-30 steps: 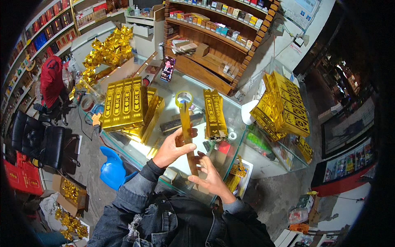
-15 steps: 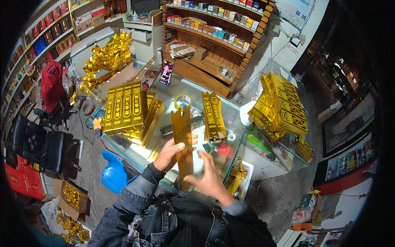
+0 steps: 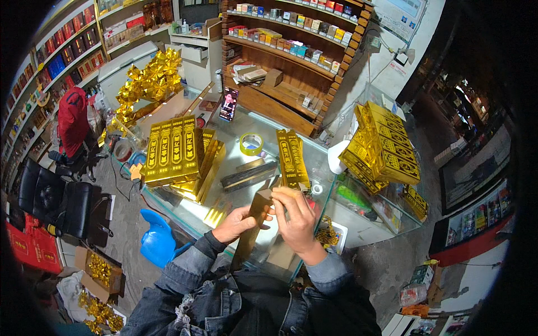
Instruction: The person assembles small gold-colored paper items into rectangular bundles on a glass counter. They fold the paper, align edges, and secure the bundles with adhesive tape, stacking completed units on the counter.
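Note:
My left hand (image 3: 238, 223) is closed round a long, narrow gold cardboard box blank (image 3: 244, 246), which slants down toward my chest. At its upper end my right hand (image 3: 295, 219) has its thumb and fingers pinched together on the end flaps. Just beyond my hands, a small stack of flat gold printed cardboard blanks (image 3: 292, 159) lies on the glass counter (image 3: 232, 159). Left of that stack is a dark, bar-shaped object (image 3: 250, 176), with a roll of yellowish tape (image 3: 251, 144) behind it.
Finished-looking gold boxes (image 3: 171, 150) are piled at the counter's left, and more gold boxes (image 3: 388, 143) at its right. A phone (image 3: 228, 104) stands upright at the back. A blue plastic stool (image 3: 158, 238) and a black chair (image 3: 55, 196) are on the left floor.
My right hand has moved up and inward from beside the blank to pinch its upper end. The blank has tilted and come lower, uncovering the tape roll and the dark bar.

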Action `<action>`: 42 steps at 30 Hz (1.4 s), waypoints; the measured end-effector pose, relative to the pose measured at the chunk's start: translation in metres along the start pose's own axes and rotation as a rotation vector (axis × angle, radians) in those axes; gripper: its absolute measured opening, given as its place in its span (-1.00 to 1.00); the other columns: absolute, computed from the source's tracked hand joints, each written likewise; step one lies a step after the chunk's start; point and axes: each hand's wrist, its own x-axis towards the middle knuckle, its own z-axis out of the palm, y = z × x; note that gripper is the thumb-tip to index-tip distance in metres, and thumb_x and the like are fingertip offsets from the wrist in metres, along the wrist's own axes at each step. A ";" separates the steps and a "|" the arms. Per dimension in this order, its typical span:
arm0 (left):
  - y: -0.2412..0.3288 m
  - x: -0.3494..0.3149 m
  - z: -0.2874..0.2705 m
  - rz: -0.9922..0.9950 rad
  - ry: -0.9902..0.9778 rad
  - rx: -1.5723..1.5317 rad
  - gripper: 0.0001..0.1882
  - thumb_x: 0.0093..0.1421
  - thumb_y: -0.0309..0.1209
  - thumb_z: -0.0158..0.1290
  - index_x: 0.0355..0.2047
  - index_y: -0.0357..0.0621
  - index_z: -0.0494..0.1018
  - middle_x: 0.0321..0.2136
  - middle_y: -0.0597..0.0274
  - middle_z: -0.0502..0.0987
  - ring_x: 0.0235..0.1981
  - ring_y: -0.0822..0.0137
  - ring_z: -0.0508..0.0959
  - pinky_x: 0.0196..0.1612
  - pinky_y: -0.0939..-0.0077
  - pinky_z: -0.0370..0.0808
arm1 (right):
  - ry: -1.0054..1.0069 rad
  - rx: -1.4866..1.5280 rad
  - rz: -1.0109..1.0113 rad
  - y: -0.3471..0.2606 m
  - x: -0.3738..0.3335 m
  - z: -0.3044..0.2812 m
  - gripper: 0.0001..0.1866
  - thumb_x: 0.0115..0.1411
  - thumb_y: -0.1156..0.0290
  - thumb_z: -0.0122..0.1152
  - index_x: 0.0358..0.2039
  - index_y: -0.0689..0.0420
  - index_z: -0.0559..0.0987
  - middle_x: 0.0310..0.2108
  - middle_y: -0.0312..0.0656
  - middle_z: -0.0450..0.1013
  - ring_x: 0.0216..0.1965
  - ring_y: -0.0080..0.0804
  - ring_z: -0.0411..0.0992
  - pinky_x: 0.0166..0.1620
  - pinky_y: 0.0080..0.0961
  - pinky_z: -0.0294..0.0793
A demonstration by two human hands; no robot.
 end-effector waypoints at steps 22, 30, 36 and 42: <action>0.009 -0.023 0.006 -0.099 0.152 0.999 -0.10 -0.07 0.04 0.39 0.12 -0.32 0.34 -0.07 -0.03 0.51 -0.02 0.13 0.53 0.10 0.34 0.44 | -0.632 0.623 0.461 0.040 -0.006 -0.076 -0.65 0.16 0.38 0.35 -0.07 0.23 0.55 0.06 -0.11 0.39 0.06 -0.27 0.40 0.09 -0.30 0.44; -0.014 0.007 0.038 0.110 0.399 0.753 -0.22 -0.12 -0.08 0.46 0.00 -0.30 0.42 -0.25 0.13 0.63 -0.19 0.35 0.62 -0.09 0.41 0.54 | -0.119 0.784 0.639 0.039 -0.038 -0.003 -0.80 0.20 0.41 0.34 -0.22 0.26 0.63 -0.29 -0.31 0.57 -0.28 -0.61 0.47 -0.14 -0.59 0.47; -0.038 -0.023 0.030 -0.228 0.195 0.534 -0.38 -0.03 -0.33 0.42 0.01 -0.35 0.48 -0.13 0.21 0.64 -0.18 0.52 0.57 0.00 0.54 0.49 | 0.220 0.621 0.597 0.066 -0.017 -0.047 -0.74 0.38 0.30 0.05 -0.26 0.23 0.58 -0.33 -0.24 0.57 -0.50 -0.71 0.30 -0.44 -0.76 0.28; -0.033 -0.014 0.027 0.034 0.405 0.419 -0.43 0.02 -0.43 0.39 0.03 -0.32 0.45 -0.13 0.24 0.62 -0.15 0.51 0.56 -0.03 0.55 0.51 | -0.137 0.559 0.563 0.051 -0.041 -0.026 -0.62 0.27 0.13 0.25 -0.12 0.20 0.57 -0.35 -0.27 0.57 -0.45 -0.59 0.37 -0.44 -0.65 0.37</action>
